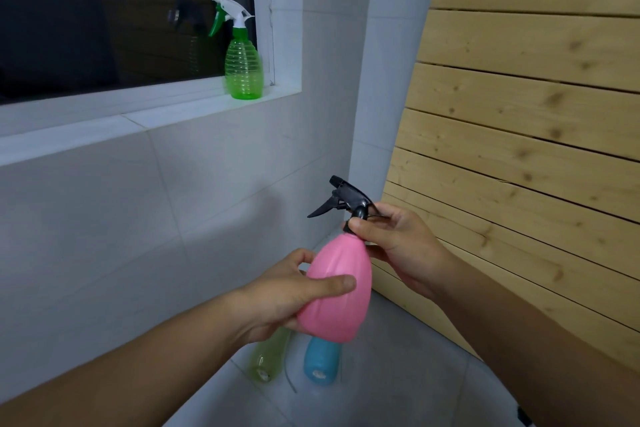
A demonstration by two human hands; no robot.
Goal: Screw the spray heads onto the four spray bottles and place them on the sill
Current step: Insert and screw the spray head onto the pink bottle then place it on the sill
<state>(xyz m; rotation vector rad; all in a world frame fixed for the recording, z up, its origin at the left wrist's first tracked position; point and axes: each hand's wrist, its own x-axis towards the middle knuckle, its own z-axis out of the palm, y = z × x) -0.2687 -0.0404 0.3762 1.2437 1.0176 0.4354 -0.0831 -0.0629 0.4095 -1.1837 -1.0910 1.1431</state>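
Observation:
A pink bottle [337, 302] is held tilted in front of me, my left hand [287, 295] wrapped around its body. My right hand [398, 246] pinches the collar of the black spray head [346, 199] that sits on the bottle's neck. On the white window sill [104, 118] stands a clear green bottle [242, 69] with a white and green spray head, upright at the sill's right end. Below my hands, on the floor, lie a pale green bottle [268, 359] and a blue bottle [320, 362] with open necks; a thin tube lies between them.
A wall of light wooden slats [519, 114] rises on the right. White tiled wall [138, 218] fills the space under the sill. The window [104, 10] behind the sill is dark. The floor is grey tile.

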